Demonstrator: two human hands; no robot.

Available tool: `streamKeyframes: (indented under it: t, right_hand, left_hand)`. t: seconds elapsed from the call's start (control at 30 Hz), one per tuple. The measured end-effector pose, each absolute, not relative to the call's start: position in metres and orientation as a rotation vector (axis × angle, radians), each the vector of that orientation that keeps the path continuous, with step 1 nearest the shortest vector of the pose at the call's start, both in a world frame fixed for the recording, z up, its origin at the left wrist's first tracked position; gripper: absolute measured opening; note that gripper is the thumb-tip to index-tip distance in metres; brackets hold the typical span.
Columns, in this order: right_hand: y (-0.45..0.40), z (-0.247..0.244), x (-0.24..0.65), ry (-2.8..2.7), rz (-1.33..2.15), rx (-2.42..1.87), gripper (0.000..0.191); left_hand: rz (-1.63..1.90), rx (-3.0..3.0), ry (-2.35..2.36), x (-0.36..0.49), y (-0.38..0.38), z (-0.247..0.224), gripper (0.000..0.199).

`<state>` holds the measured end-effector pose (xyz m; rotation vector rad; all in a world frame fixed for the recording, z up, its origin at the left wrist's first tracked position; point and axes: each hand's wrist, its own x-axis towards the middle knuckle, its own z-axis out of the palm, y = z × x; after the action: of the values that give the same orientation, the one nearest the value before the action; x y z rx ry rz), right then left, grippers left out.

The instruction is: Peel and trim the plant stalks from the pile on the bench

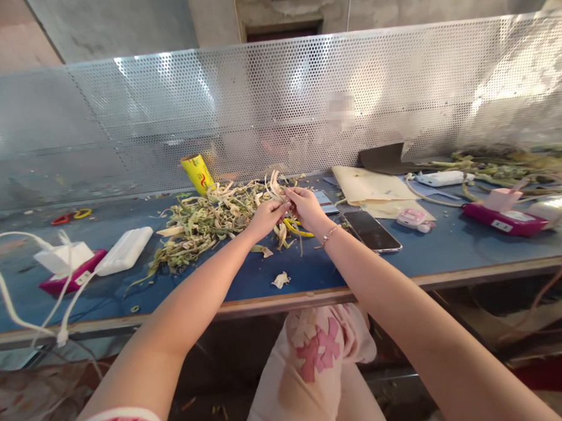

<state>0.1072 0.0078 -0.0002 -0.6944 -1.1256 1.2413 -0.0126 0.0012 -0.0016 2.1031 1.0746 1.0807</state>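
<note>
Over the blue table, my left hand and my right hand meet, fingertips pinched together. Between them is a pale, dried plant piece with curled strips that rise above the fingers. Both hands are closed on it; the fingers hide its lower part. Just behind and to the left lies a loose heap of dried, green-and-cream plant pieces. Below the right hand a yellow looped handle shows in part. One pale scrap rests near the table's front edge.
A yellow tube leans behind the heap. To the right are a phone, paper sheets and a magenta power strip. Another magenta strip and white cables lie left. A perforated metal screen stands behind.
</note>
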Motion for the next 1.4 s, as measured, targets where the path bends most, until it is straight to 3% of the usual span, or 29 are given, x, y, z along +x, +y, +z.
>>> streamKeyframes:
  t: [0.17, 0.5, 0.87, 1.0, 1.13, 1.23, 1.4]
  right_hand:
    - [0.007, 0.001, 0.11, -1.09, 1.312, -0.651, 0.022]
    - [0.011, 0.002, 0.109, -0.898, 1.388, -0.708, 0.029]
    - [0.017, -0.003, 0.11, -1.0, 1.338, -0.819, 0.021]
    - [0.023, -0.006, 0.124, -1.404, 0.965, -1.124, 0.007]
    - [0.021, -0.012, 0.133, -1.902, 0.31, -1.604, 0.025]
    - [0.016, -0.014, 0.132, -2.158, 0.236, -1.829, 0.042]
    - [0.012, -0.013, 0.133, -2.261, 0.29, -1.867, 0.046]
  left_hand:
    - [1.045, 2.157, 1.091, -0.008, -0.007, 0.002, 0.046]
    - [1.047, 2.263, 1.03, 0.003, -0.006, -0.002, 0.031]
    - [1.074, 2.473, 1.085, 0.001, -0.004, -0.004, 0.03]
    - [1.244, 2.268, 1.284, -0.007, -0.003, 0.0, 0.03]
    - [1.502, 1.939, 1.484, -0.023, 0.007, 0.004, 0.025]
    - [1.621, 1.838, 1.478, -0.033, 0.016, 0.005, 0.023]
    - [1.651, 1.784, 1.494, -0.039, 0.02, 0.004, 0.023]
